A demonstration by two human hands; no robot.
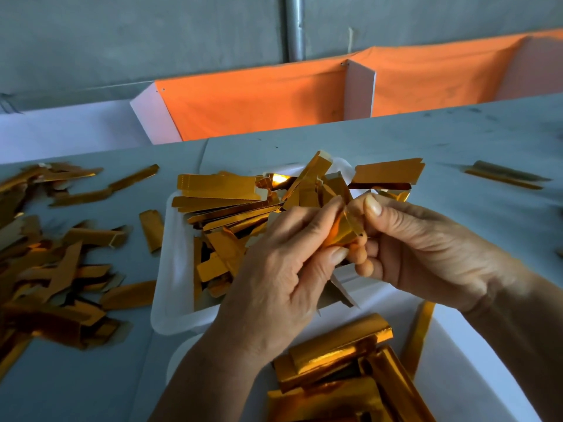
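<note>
Overhead, a pale grey-blue counter (pixel 396 141) runs across the view, backed by a grey wall (pixel 152 41) with a metal pipe (pixel 295 25) rising up it. Between wall and counter hang orange cloth bins (pixel 259 105) split by white dividers (pixel 359 89). Loose gold strips (pixel 45 269) lie scattered over the counter's left side, and one more (pixel 505 175) lies far off to the right. A white tray (pixel 173 269) in the middle is heaped with the same strips; a nearer tray (pixel 457 360) holds folded gold pieces (pixel 341 360). The gold foil piece (pixel 341 233) in hand is shiny, mirror-like card, bent partway and catching orange light, held in the air just above the middle tray. The left hand (pixel 274 278) pinches its near side between thumb and curled fingers, and the right hand (pixel 426 248) grips the other side with its thumb on the top edge.
</note>
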